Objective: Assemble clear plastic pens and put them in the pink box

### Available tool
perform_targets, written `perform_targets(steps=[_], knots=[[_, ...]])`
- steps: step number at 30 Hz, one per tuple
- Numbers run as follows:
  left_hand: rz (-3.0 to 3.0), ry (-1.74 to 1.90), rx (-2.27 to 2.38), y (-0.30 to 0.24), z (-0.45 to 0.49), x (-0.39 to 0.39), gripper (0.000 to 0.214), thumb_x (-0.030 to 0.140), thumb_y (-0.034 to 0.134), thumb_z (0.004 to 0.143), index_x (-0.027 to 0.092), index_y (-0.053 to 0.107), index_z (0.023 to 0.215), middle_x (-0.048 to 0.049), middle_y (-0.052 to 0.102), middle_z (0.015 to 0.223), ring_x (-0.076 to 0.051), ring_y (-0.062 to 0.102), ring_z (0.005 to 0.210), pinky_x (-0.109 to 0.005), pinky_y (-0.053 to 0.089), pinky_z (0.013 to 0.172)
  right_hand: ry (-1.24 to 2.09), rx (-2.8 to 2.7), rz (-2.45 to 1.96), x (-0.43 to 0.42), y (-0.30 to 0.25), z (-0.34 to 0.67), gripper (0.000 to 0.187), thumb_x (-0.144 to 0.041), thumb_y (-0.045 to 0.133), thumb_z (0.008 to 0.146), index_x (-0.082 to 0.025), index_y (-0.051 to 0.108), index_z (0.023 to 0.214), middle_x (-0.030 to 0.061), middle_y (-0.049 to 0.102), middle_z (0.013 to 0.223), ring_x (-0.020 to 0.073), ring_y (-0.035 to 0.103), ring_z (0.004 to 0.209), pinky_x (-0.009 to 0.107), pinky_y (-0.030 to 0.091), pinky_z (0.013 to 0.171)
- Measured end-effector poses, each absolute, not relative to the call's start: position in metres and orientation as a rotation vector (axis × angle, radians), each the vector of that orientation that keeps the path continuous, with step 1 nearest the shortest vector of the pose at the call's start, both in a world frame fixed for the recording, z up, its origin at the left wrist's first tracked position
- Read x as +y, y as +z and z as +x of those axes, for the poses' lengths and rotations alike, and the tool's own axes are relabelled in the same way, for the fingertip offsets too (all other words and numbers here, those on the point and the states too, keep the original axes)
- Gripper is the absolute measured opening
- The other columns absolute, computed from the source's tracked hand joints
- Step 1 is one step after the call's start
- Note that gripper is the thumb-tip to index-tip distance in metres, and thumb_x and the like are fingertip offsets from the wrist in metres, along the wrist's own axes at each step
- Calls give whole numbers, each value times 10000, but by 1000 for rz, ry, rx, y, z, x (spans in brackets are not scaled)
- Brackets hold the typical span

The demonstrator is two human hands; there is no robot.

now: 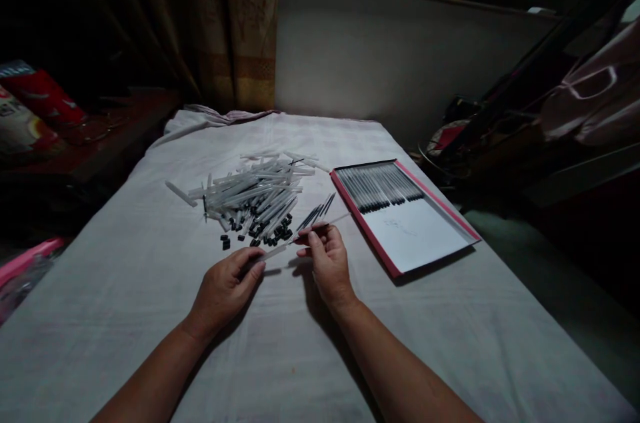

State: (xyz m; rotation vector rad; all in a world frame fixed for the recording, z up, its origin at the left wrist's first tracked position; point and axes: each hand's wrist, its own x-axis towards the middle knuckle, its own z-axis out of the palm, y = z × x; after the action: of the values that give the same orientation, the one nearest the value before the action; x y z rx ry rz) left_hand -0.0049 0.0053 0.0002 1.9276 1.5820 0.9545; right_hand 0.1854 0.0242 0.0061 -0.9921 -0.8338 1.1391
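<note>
My left hand [227,286] pinches a translucent white pen barrel [275,252] low over the cloth. My right hand [333,266] has a thin pen refill [340,218] between thumb and fingers; its clear end sticks out to the upper right. The refill's other end meets the barrel's open end, though whether it is inside I cannot tell. Just beyond my hands lies a heap of loose pen barrels [250,186], with small black end caps [260,233] along its near side. Several dark refills [320,210] lie fanned beside the heap.
A shallow red-edged box [367,236] on the right holds rows of black-ended pens [380,186] in its far half. White cloth [280,356] covers the work surface. A patterned curtain [253,23] and a wall [375,50] stand behind. Red packets [43,100] sit on a side table at left.
</note>
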Motion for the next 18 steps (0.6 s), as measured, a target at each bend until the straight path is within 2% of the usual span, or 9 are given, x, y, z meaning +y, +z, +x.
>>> perform_targets(steps=[6,11,16,18], knots=[[1986,922,1588,-1,-5,4,311,494,573,855,257,730,983,-56,777,941,-245,720,827,-316,550,798,1220,-896,-1023,17,4,180,169,-341,690,823,-226,590,897,9,707,855,140,689,751,220,577,555],[2023,996,1528,0,-5,0,298,472,553,887,249,721,992,-68,779,941,-243,728,830,-318,561,771,1208,-1101,-1074,11,2,181,104,-275,705,793,-207,697,872,47,708,909,164,678,811,263,576,669],[1811,1024,1516,5,-2,-6,317,464,443,970,227,637,1050,-74,768,980,-217,738,820,-339,585,759,1281,-1172,-1057,9,-1,184,275,-218,603,846,-229,636,1119,43,722,962,143,687,726,245,548,594],[1682,1079,1507,6,-1,-8,299,432,409,999,220,597,1096,-76,750,1063,-190,742,816,-322,594,741,1133,-1285,-1113,11,-2,187,241,-190,572,854,-218,651,1080,39,718,914,147,682,733,260,549,630]])
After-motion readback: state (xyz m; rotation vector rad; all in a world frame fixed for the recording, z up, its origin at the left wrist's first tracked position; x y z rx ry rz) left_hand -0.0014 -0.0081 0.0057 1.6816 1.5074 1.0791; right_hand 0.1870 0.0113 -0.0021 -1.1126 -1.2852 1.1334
